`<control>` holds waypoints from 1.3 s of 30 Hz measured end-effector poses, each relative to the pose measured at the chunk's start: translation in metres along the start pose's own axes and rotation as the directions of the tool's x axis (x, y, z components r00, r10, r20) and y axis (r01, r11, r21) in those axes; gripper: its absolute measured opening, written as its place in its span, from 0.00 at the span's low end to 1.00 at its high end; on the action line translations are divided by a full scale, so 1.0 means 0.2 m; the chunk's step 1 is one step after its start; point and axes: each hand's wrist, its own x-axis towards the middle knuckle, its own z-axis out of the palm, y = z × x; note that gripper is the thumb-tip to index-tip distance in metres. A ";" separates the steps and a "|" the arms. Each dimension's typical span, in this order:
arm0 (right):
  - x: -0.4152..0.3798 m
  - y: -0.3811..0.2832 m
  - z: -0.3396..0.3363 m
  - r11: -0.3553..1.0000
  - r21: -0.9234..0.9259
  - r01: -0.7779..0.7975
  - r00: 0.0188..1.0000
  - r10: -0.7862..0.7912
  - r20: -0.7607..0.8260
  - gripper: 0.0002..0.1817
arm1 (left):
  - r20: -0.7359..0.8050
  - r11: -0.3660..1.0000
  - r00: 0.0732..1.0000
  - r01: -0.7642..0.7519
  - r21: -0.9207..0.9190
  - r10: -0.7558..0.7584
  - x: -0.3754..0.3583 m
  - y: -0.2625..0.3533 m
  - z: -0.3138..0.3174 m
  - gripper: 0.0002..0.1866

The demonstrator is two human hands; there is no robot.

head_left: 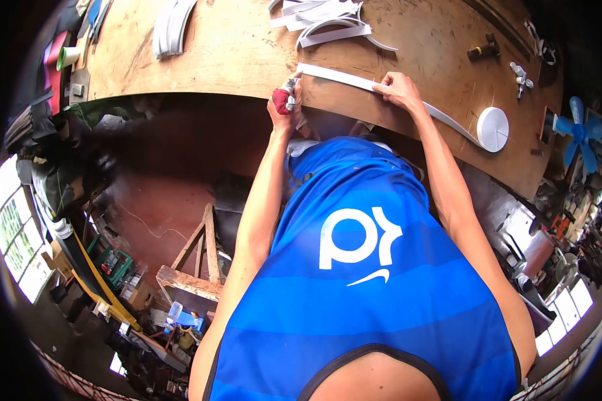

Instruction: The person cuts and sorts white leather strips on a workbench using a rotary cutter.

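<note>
A long white strip lies along the near edge of the wooden table. It runs right to a white coil of the same flat band, which rests on its side. My right hand pinches the strip partway along, fingertips pressed together on it. At the strip's left end, my left hand is closed around a small red and whitish-grey item at the table edge. What that item is, I cannot make out. My left fingers are partly hidden by it.
Cut white strips lie in a loose pile at the table's far side, and a stack of curved ones sits further left. A dark tool, a small metal fitting and a blue fan are at right.
</note>
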 end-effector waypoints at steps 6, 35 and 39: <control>-0.02 -0.01 -0.02 0.999 -0.020 -0.049 0.999 0.048 -0.012 0.19 | 0.002 0.999 1.000 0.011 -0.035 -0.011 0.00 0.02 0.00 0.16; 0.05 0.03 0.04 0.994 0.030 -0.109 0.993 0.110 -0.035 0.19 | 0.197 0.990 0.972 -0.110 -0.091 0.126 -0.24 0.28 0.56 0.14; 0.07 0.06 0.05 0.995 0.046 -0.088 0.995 0.090 -0.047 0.19 | 0.191 0.988 0.970 -0.144 -0.061 0.153 -0.25 0.27 0.58 0.15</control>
